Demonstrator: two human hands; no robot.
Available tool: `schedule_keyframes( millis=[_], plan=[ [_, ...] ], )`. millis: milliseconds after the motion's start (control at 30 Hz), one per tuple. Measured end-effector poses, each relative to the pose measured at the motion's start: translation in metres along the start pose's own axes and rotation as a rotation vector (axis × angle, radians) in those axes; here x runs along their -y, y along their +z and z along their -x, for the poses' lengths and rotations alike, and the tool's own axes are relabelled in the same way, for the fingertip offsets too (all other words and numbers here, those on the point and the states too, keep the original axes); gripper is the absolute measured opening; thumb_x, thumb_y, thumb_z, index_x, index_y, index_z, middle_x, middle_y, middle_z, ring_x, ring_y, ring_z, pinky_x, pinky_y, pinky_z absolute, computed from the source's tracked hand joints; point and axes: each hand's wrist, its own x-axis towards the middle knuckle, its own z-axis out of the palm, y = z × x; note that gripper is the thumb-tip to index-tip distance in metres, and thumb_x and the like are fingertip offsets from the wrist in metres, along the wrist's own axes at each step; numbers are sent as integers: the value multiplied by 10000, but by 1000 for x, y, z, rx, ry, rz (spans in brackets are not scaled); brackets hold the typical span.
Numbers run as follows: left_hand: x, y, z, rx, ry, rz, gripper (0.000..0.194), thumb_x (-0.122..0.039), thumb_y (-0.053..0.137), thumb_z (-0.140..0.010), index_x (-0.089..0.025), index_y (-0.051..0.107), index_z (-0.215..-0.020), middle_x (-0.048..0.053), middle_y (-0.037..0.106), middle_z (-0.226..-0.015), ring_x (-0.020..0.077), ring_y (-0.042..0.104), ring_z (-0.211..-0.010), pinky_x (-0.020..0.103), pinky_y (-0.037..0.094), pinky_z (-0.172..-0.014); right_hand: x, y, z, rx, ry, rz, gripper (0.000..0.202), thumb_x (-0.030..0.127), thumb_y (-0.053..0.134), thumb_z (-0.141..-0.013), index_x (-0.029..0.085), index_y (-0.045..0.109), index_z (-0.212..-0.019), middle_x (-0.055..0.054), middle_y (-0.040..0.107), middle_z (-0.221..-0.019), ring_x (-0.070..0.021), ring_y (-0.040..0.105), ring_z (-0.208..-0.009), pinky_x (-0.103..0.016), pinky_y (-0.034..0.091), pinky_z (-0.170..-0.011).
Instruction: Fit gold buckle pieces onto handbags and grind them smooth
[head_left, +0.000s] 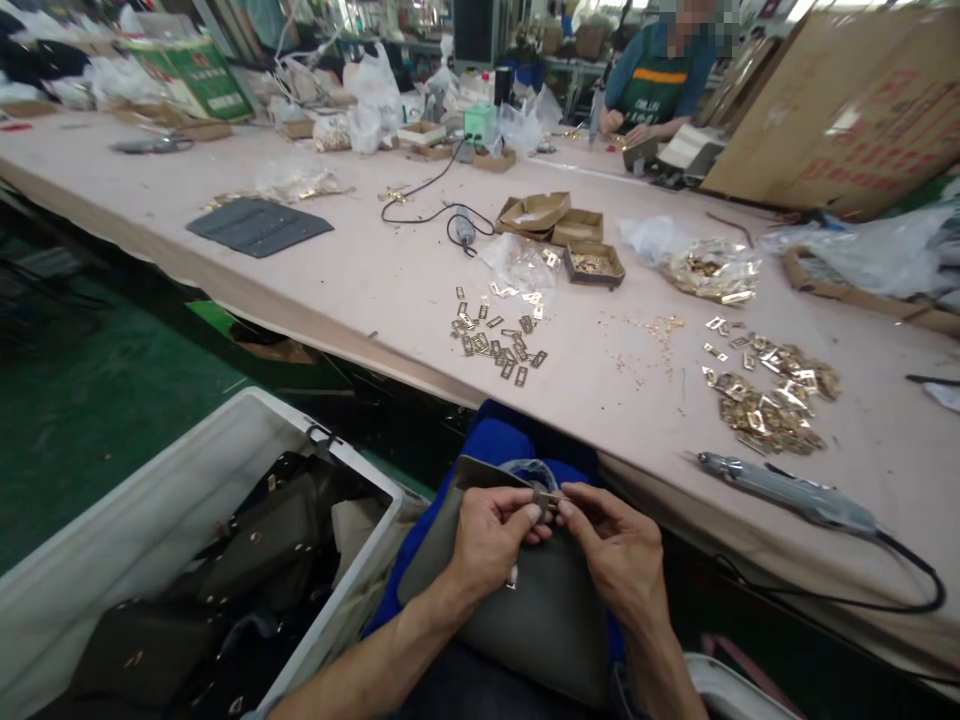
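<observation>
An olive-grey bag (536, 620) lies across my lap on blue cloth (491, 440). My left hand (487, 535) pinches a small tab of the bag between thumb and fingers. Close against it, my right hand (619, 545) is closed with thumb and forefinger on a small metal fitting (553, 503) at that tab. Fingertips hide much of the fitting, so its exact shape is unclear. Below the hands, a shiny metal clasp piece (512, 577) shows on the bag's front.
An electric screwdriver (787, 490) lies on the table (420, 290) at right, its cord hanging over the edge. Metal plates lie in a left pile (499, 345) and a right pile (780, 390). A white bin (247, 410) holds bags at left. Another person (656, 80) works across the table.
</observation>
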Motion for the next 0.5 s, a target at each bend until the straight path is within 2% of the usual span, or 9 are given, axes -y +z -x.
schedule_keyframes(
  millis=[100,200,267,333,433,500],
  plan=[
    [2,-1,1,-43,4,-15,270,-291,737,-863,-61,802,-987,146,773,-815,187,727,-653,219,564,-591,5,-2,1,67,-95,159,207,373,718,-899,229,781,-1034,-76,759,-1024,-245,726,-948,-352,600,-844],
    [5,-2,2,-84,-6,-19,262,-295,747,-851,-55,795,-945,139,768,-768,196,729,-627,225,569,-572,9,-2,3,145,-135,236,232,329,696,-906,235,764,-1107,-65,752,-988,-228,719,-882,-319,594,-759],
    [8,-3,2,-89,-12,-26,255,-295,748,-846,-58,795,-929,134,764,-750,199,728,-619,229,571,-565,9,-1,5,144,-105,185,331,327,692,-905,235,724,-1220,-58,745,-970,-208,713,-827,-312,592,-742],
    [10,-3,1,-89,-14,-44,257,-299,753,-842,-62,800,-928,128,759,-731,196,719,-605,229,567,-552,9,0,5,124,-40,89,380,353,698,-901,221,706,-1257,-49,731,-917,-187,701,-748,-302,590,-701],
    [11,-5,0,-94,-22,-63,267,-310,763,-832,-63,808,-922,115,743,-683,183,693,-565,227,553,-529,9,1,5,99,57,-36,353,394,722,-883,192,737,-1173,-41,705,-823,-166,673,-639,-277,565,-599],
    [10,-6,0,-82,-35,-49,275,-312,764,-822,-62,812,-927,117,743,-685,180,686,-562,228,547,-524,11,2,3,88,67,-89,333,403,737,-872,182,749,-1122,-43,700,-805,-169,672,-640,-278,560,-594]
  ],
)
